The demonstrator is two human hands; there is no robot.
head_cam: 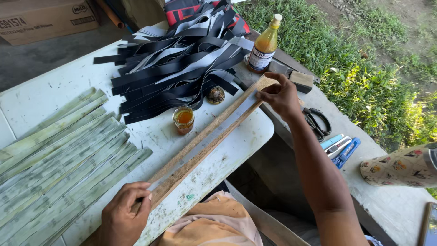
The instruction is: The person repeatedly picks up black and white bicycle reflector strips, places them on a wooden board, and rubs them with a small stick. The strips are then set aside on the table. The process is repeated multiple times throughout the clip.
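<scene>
The left hand [122, 214] sits low and near the body, fingers curled downward in a pinch. The right arm stretches forward, its hand [280, 94] pinching with bent fingers.

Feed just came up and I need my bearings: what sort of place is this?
Probably an outdoor craft bench beside a lawn. A worn white table holds flat green leaf strips and a pile of black strips, grass runs alongside, and both hands press a pale strip on a wooden board.
</scene>
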